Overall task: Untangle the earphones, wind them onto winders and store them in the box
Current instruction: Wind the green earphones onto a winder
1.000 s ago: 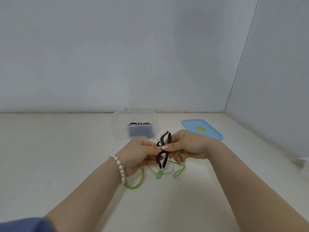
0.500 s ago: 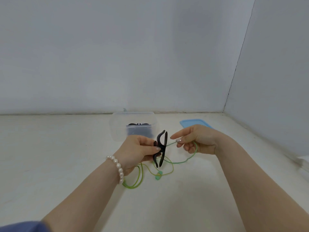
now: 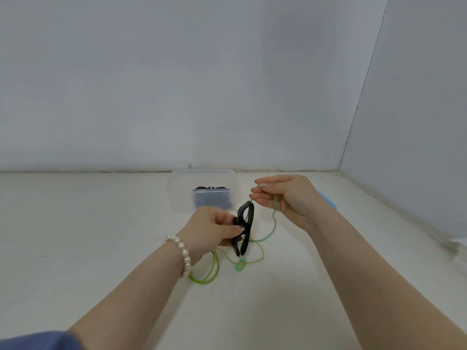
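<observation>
My left hand pinches a black winder upright above the table. My right hand is raised up and to the right of it, fingers pinched on the green earphone cable near its end. From there the cable hangs down, runs behind the winder and lies in loose loops on the table, with a teal piece among them. A clear plastic box stands behind my hands with a dark wound earphone inside.
A blue lid lies at the right behind my right wrist, mostly hidden. Walls close the table at the back and right. A pearl bracelet sits on my left wrist.
My right hand has drawn away from the winder, up and to the right, pulling the cable end with it. My left hand has kept the winder nearly in place.
</observation>
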